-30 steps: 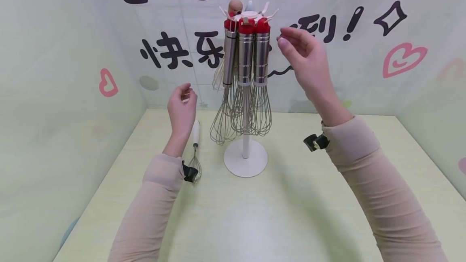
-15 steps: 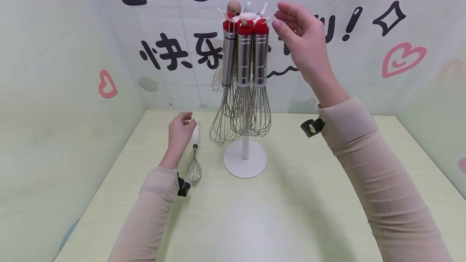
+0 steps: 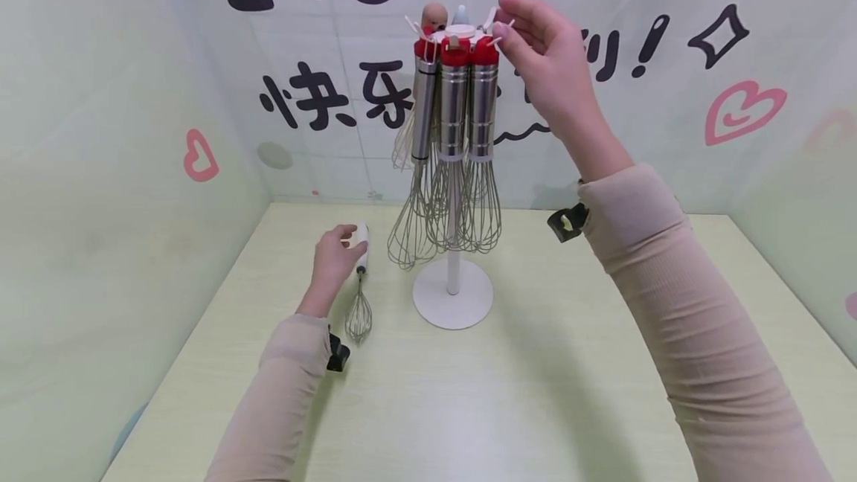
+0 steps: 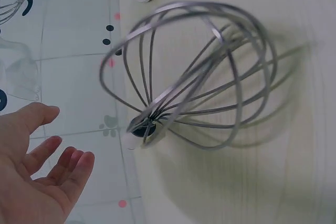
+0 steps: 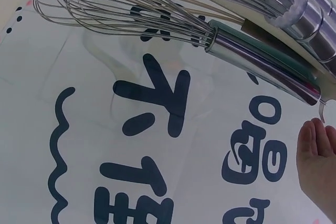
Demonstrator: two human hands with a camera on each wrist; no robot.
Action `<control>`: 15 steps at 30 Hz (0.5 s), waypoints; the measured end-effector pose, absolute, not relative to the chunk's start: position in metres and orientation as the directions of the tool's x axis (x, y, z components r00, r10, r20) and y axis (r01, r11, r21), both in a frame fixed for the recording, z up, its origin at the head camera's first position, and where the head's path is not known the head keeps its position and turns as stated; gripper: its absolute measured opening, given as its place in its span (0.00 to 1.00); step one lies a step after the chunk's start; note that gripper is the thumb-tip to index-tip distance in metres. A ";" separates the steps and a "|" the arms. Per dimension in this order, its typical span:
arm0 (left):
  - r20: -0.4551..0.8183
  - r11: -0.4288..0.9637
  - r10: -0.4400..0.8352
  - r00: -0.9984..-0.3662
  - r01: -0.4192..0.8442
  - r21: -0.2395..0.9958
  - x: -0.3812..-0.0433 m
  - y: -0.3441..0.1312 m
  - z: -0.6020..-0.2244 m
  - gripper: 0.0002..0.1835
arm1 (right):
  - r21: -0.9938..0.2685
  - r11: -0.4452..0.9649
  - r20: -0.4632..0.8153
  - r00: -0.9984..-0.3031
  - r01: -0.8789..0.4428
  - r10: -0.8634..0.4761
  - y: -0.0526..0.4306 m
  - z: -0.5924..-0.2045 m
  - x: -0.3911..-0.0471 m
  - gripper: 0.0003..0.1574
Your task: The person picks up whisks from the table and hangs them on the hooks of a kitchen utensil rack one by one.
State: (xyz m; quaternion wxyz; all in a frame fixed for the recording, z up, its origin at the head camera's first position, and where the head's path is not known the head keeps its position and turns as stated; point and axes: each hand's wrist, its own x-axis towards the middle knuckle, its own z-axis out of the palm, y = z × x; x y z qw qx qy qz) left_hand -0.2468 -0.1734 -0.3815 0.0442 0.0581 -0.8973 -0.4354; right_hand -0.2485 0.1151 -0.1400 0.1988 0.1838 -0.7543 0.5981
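Note:
A small whisk with a white handle lies on the table at the left. My left hand is at its handle, with thumb and fingers apart; the left wrist view shows the hand relaxed beside the wire loops. At the top of a white rotating-style rack, my right hand is by the right-hand hooks, fingers slightly bent. In the right wrist view its fingertips are close to a hook; contact is unclear. Several hanging whisks have steel handles and red tops.
The rack's round white base stands on the pale table. A wooden rounded handle end and a pale blue one show at the rack's back. A printed cloth backdrop hangs behind.
My left hand has come down to the handle of the whisk on the table. My right hand has risen and shifted left to the rack's hooks.

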 end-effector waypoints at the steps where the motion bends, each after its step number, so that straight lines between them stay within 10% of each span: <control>1: 0.028 0.618 -0.141 -0.990 -0.066 0.784 -0.247 -0.173 -0.382 0.26 | -0.832 0.215 0.515 -0.856 -0.512 -0.045 0.115 -0.140 -0.249 0.26; 15: -0.074 0.635 -0.128 -0.989 -0.139 0.760 -0.251 -0.177 -0.397 0.32 | -0.886 -0.003 0.456 -0.873 -0.463 -0.173 0.117 -0.139 -0.253 0.29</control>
